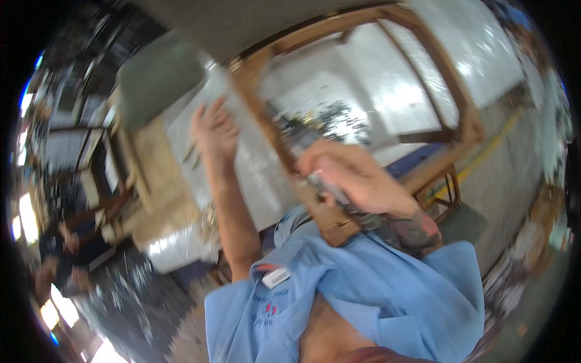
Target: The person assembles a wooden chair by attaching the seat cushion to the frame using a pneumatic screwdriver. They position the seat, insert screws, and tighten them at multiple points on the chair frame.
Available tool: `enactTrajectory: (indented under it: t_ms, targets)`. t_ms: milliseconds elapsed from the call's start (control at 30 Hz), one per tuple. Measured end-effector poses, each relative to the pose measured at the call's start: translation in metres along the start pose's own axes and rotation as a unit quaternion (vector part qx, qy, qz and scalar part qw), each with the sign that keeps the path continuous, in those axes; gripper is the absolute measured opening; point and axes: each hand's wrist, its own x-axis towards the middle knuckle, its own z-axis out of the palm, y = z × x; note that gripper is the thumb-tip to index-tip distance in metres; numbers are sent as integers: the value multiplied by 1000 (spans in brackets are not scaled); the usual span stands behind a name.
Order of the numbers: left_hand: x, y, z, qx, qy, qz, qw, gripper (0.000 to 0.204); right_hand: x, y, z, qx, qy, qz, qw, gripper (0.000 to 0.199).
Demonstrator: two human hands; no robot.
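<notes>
My right hand (354, 175) is wrapped round a grey, gun-shaped tool (298, 145), its kind blurred by motion. The tool's front reaches over the near-left rail of a brown wooden frame (254, 100), a many-sided chair or seat frame. Whether it touches the wood I cannot tell. Left of that rail, my left hand (216, 133) is raised with its fingers apart and slightly bent, holding nothing that I can see. A thin yellowish piece (190, 152) shows beside its wrist. Under both hands lies a table top covered in shiny plastic sheet (257, 175).
A grey-green padded panel (158, 75) stands at the far left by a pale wooden board (158, 160). Dark scattered bits (342, 118) show inside the frame. A small wooden stand (445, 193) is at right. Another person (60, 257) is at the left edge.
</notes>
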Motion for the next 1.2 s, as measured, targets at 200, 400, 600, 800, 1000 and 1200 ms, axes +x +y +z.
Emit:
enactTrajectory:
  t_ms: [200,400,600,800,1000,1200]
  targets:
    - [0,-14,23,115,-27,32,992,56,0,3,5,-40,51,-1,998,33]
    - [11,-16,43,160,3,78,984,39,3,7,3,-46,69,0,997,34]
    - [9,-10,52,204,27,82,975,41,4,6,5,-55,80,-6,995,34]
    - [11,-11,54,217,30,95,971,37,5,4,7,-54,77,3,996,33]
    - [12,-16,56,229,18,118,966,39,7,2,9,-59,76,3,995,33]
    - [14,-16,56,266,28,138,954,44,8,3,8,-65,73,3,995,33]
